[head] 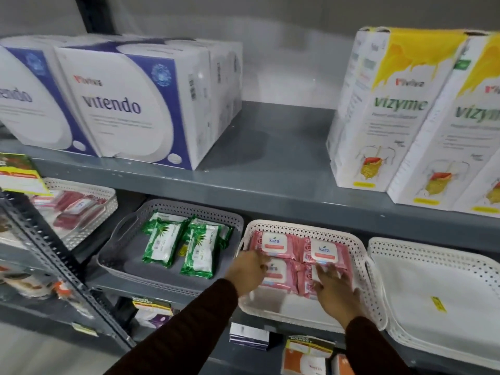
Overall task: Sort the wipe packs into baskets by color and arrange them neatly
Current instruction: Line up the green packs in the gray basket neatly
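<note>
On the middle shelf, in the white basket: four pink packs in a two-by-two block. Left hand and right hand rest flat on the front pair, fingers spread, nothing pinched. Tidying step, likely; next, nudge edges flush. Green packs sit in the grey basket.

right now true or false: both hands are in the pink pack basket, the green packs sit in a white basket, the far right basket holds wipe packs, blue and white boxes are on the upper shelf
1. Both hands are in the pink pack basket. True: the left hand and right hand rest on pink packs in the white basket.
2. False: the green packs sit in a grey basket.
3. False: the far right basket shows no packs, only a yellow sticker.
4. True: blue and white boxes stand on the upper shelf.
</note>
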The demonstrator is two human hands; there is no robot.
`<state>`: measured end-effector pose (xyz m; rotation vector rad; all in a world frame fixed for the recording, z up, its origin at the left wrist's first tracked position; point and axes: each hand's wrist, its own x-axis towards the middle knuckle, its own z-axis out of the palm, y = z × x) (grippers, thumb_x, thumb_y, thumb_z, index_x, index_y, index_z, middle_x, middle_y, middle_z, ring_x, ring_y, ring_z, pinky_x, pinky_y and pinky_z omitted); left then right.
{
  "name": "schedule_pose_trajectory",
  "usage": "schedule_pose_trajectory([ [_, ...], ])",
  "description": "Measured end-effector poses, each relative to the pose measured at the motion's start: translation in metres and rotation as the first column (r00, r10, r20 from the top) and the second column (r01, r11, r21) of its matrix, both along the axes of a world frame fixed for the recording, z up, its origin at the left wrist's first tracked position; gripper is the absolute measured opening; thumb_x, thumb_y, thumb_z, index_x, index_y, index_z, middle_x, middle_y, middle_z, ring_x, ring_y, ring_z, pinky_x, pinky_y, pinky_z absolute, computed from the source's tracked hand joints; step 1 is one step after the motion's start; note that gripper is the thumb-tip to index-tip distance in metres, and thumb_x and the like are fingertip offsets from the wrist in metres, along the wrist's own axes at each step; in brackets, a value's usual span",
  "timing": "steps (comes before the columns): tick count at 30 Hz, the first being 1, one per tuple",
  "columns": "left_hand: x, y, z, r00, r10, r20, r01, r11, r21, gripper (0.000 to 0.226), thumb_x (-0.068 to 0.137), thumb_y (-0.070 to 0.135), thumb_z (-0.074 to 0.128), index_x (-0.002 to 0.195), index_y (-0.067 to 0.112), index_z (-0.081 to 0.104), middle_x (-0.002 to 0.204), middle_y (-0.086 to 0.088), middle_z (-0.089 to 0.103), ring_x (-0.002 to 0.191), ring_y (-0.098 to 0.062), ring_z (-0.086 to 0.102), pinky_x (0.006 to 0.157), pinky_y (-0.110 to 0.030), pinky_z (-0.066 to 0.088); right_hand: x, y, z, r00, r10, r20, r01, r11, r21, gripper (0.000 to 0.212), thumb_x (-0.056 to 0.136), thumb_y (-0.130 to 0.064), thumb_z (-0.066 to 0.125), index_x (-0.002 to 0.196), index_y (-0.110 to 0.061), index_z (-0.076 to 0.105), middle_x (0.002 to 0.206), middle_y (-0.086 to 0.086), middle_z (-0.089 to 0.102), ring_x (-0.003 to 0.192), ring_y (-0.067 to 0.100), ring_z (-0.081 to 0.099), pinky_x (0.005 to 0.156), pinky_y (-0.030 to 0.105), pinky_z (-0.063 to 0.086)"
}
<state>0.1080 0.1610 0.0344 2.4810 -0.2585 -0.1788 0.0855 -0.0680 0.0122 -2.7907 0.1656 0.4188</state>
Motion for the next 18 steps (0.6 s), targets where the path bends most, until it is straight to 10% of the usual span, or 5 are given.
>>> schedule_pose_trajectory([
  [3,-0.012,0.056,0.008,0.945,0.244,0.218,-0.192,0.954,-0.232,0.024,0.091,0.004,0.060,0.095,0.019,0.078,0.082,0.017,0.076,0.057,0.009,0.061,0.058,-0.001,0.043,-0.005,0.035,0.015,0.968,-0.092,0.235,0.063,0.990,0.128,0.048,0.105,-0.031,0.041,0.153,-0.025,0.038,0.155,0.014,0.045,0.136,0.031,0.049,0.113,0.044,0.042],
  [6,-0.013,0.131,0.007,0.818,0.526,0.232,-0.467,0.843,-0.266,0.021,0.087,0.000,0.063,0.093,0.012,0.078,0.085,0.007,0.077,0.062,-0.004,0.064,0.059,-0.010,0.042,-0.013,0.105,0.033,0.912,-0.113,0.395,-0.061,0.913,0.403,0.031,0.100,-0.020,0.056,0.129,-0.019,0.066,0.096,-0.001,0.076,0.076,0.012,0.072,0.069,0.019,0.057],
  [10,-0.001,0.216,-0.007,0.748,0.638,0.181,-0.644,0.764,-0.033,0.043,0.080,0.018,0.078,0.117,0.000,0.064,0.113,-0.025,0.066,0.102,-0.040,0.061,0.085,-0.038,0.047,0.001,0.219,0.039,0.977,-0.070,0.200,-0.084,0.736,0.671,0.040,0.092,-0.021,0.070,0.130,-0.008,0.064,0.109,0.005,0.076,0.103,0.022,0.072,0.081,0.015,0.052],
  [18,0.027,0.255,-0.032,0.836,0.545,-0.058,-0.540,0.837,0.086,0.114,0.070,0.055,0.079,0.148,-0.004,0.020,0.142,-0.026,0.041,0.127,-0.040,0.045,0.102,-0.041,0.044,0.039,0.327,0.010,0.978,-0.071,0.197,0.040,0.987,0.158,0.104,0.079,-0.062,0.069,0.153,-0.007,0.020,0.151,0.020,0.034,0.136,0.039,0.035,0.105,0.049,0.042],
])
